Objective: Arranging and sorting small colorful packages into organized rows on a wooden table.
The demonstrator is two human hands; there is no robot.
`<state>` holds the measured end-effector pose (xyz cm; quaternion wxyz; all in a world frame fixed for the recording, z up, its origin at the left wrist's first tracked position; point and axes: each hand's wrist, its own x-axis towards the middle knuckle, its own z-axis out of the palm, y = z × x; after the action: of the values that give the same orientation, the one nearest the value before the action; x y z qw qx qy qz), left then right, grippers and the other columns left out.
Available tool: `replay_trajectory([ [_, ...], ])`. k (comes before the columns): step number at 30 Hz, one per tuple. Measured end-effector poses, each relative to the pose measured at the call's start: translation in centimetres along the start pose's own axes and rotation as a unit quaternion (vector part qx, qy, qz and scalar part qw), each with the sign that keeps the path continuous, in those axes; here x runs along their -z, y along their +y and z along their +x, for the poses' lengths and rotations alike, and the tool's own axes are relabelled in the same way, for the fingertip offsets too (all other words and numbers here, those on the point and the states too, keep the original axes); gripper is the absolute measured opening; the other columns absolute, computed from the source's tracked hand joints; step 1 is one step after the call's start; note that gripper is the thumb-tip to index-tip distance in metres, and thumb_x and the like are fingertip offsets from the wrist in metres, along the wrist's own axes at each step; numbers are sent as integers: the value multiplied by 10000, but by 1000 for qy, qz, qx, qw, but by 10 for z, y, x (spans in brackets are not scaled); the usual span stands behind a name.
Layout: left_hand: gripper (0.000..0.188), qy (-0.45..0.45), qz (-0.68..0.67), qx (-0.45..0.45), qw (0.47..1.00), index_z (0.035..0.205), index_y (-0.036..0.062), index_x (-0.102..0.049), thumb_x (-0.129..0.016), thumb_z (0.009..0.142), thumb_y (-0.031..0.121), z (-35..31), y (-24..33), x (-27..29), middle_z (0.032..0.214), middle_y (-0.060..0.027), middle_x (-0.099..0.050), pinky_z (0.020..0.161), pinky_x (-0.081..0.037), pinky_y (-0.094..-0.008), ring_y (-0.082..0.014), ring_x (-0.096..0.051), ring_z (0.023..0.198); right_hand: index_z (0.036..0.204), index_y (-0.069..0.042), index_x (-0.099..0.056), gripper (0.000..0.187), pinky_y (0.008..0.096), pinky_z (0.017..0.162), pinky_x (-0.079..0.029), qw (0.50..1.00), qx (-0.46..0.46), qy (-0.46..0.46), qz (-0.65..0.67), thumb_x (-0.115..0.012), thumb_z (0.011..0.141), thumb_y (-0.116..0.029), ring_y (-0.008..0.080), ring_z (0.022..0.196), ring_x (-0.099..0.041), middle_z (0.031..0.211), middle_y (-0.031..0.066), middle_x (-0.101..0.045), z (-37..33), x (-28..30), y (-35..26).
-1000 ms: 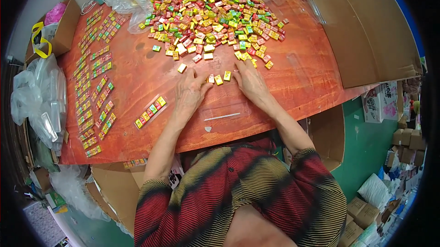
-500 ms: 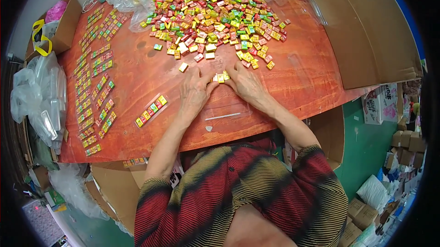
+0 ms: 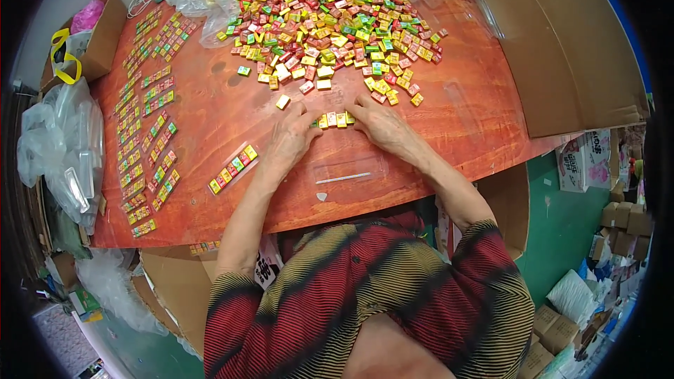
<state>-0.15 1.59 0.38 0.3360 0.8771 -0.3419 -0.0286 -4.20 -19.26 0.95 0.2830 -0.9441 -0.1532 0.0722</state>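
Between my two hands lies a short row of small yellow, white and red boxes (image 3: 332, 120), set side by side on the red tabletop. My left hand (image 3: 293, 136) has its fingers curled round the row's left end. At the right end, the fingertips of my right hand (image 3: 378, 123) press against the last box. Nearer to me lies a clear plastic tray (image 3: 351, 168) with a bright strip along it. Left of my left forearm, a filled row of boxes (image 3: 233, 170) rests on a clear strip. One loose yellow box (image 3: 282, 101) sits just beyond my left hand.
A large heap of small boxes (image 3: 316, 21) covers the far middle. Many finished-looking rows (image 3: 130, 140) line the table's left side. A tall cardboard sheet (image 3: 562, 42) stands at the right. Clear plastic bags (image 3: 60, 147) hang at the left edge.
My hands have moved slightly apart, the left one leftward. More boxes now show in the row between them.
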Motion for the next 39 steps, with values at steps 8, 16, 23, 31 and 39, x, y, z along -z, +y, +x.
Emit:
replay_trajectory([
  [8,343,-15,-41,12,999,996,36,-568,-676,671,42,-2,1,4,857,-128,-487,714,-438,-389,-312,-518,836,1045,-84,-508,319,382,646,-433,994,-4,104,-31,-623,752,-133,302,812,-527,886,124,-474,-3,-13,-17],
  [16,346,13,-38,13,999,1016,48,-574,-670,684,45,-3,-1,-5,866,-123,-483,694,-437,-383,-297,-522,816,1006,-86,-540,269,385,637,-424,993,11,119,-24,-620,752,-130,287,786,-525,835,117,-479,-1,-17,-15],
  [23,300,10,25,58,998,979,62,-593,-674,701,140,5,24,-2,866,-124,-482,703,-439,-404,-300,-516,824,1026,-90,-548,259,385,649,-432,993,8,117,-28,-593,779,-154,310,792,-532,841,121,-493,-6,-11,-17],
  [31,377,-13,61,60,996,1059,46,-536,-654,722,166,-67,68,-17,885,-149,-484,664,-445,-383,-314,-529,823,1135,-27,-485,400,378,686,-442,998,-25,56,18,-608,767,-122,320,837,-530,959,149,-488,-82,-21,-45],
  [39,607,31,230,-58,971,1191,-29,-457,-656,697,262,-95,63,-31,1126,-197,-473,754,-398,-406,-319,-485,959,1265,-4,-369,683,542,992,-204,983,15,74,-165,-624,721,-329,367,1223,-313,1324,162,-353,-110,-33,-43],
])
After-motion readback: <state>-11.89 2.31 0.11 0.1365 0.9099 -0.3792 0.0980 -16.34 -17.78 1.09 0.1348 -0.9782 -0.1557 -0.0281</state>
